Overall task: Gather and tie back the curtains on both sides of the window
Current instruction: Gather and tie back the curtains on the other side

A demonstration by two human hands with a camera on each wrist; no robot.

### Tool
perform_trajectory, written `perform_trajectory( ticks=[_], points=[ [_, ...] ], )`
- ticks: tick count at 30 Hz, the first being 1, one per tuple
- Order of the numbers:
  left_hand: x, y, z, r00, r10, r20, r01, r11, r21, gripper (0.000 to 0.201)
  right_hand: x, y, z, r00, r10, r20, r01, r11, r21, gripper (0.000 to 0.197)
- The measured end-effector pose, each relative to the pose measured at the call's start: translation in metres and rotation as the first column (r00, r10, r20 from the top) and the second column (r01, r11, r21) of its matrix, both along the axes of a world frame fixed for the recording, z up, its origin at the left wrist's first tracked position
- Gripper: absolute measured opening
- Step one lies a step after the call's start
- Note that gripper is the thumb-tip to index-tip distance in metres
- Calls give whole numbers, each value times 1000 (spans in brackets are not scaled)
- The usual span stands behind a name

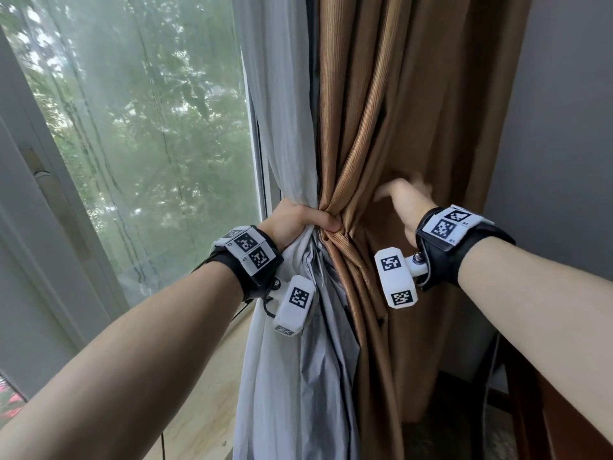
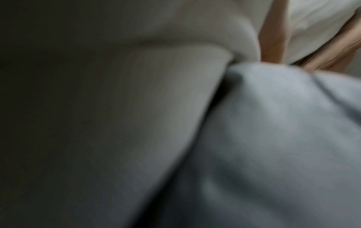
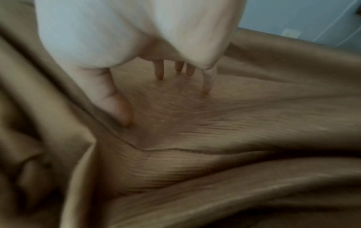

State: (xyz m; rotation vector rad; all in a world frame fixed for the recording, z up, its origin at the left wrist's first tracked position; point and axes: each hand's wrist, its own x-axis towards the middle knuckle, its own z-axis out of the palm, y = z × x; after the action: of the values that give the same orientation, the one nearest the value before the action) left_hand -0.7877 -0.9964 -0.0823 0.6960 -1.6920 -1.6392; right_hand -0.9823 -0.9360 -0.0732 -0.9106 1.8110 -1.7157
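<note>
No legible words or numbers: only black-and-white square code markers on the left wristband and right wristband, with tiny unreadable characters beside them.

Three curtains hang here: one brown curtain, one pale grey curtain on its left, and one sheer curtain further left. There are two grips, the left grip and the right grip. There are two black wrist bands, left and right, and two white marker blocks. There is one windowsill and one grey wall.
</note>
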Motion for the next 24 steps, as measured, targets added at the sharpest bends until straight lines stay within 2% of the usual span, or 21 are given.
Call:
perform_trajectory(
  ticks=[1,2,4,6,8,12,15,17,18,20,21,24],
  points=[
    [0,2,1,1000,-14,5,14,1000,5,76,-5,-5,-7,999,22,32,-22,1000,19,122],
    [0,3,1,1000,-25,9,25,1000,11,74,-16,-16,-17,995,49,86,-50,999,9,122],
    [1,6,1,998,-53,22,52,999,12,71,-30,-31,-33,983,124,139,-128,992,22,106],
    [1,7,1,997,-68,30,68,998,-2,67,-37,-42,-39,973,174,151,-178,984,17,109],
    [1,6,1,999,-47,21,47,999,-21,65,-30,-43,-35,971,204,121,-204,979,-10,94],
    [0,-2,-3,995,97,-2,-97,995,-15,79,0,-10,-12,994,106,31,-105,994,-15,56],
    [-3,-9,-7,980,199,-2,-199,980,-20,82,1,-2,-10,997,72,0,-72,997,-3,45],
    [-7,-8,-8,975,223,-5,-223,974,-35,73,2,2,-8,994,108,16,-108,994,1,36],
    [-10,-7,-9,972,234,-9,-234,971,-38,63,2,3,-8,989,144,22,-144,990,-8,36],
    [-15,-4,-9,970,244,-14,-244,969,-35,43,3,5,-9,978,209,8,-209,978,-7,49],
    [-18,-2,-9,971,238,-12,-238,971,-35,38,3,6,-9,972,235,-5,-235,972,-2,50],
    [-22,4,-7,989,150,-6,-150,988,-36,50,4,10,-8,952,305,-9,-305,952,14,36]
  ],
)
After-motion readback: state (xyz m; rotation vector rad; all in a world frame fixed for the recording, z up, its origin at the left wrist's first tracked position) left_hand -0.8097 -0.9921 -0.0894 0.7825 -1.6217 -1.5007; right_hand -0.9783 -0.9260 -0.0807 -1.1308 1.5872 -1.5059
